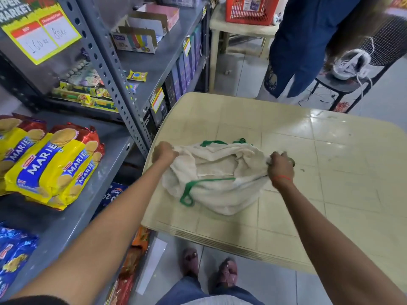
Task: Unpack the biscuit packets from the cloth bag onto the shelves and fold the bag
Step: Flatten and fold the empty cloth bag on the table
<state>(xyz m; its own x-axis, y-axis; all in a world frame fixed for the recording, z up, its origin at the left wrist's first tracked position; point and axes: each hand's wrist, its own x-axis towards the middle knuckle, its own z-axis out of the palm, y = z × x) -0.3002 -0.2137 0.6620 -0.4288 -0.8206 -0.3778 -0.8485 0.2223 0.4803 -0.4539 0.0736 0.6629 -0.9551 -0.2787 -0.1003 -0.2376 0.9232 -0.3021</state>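
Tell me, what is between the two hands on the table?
The cream cloth bag with green handles stretches between the left hand and right hand, seen in the head view.

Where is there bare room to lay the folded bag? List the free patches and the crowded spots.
Free: the table right of and beyond the cloth bag, and its near edge. The grey shelf right of the Marie packets has a bare strip. Crowded: the shelf's left side. Both hands, left hand and right hand, grip the bag.

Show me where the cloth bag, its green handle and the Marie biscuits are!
cloth bag point(220, 170): head view, on the crumpled middle of the cream cloth.
green handle point(187, 192): head view, on the near loop's left side.
Marie biscuit packets point(50, 164): head view, on a yellow wrapper's front.
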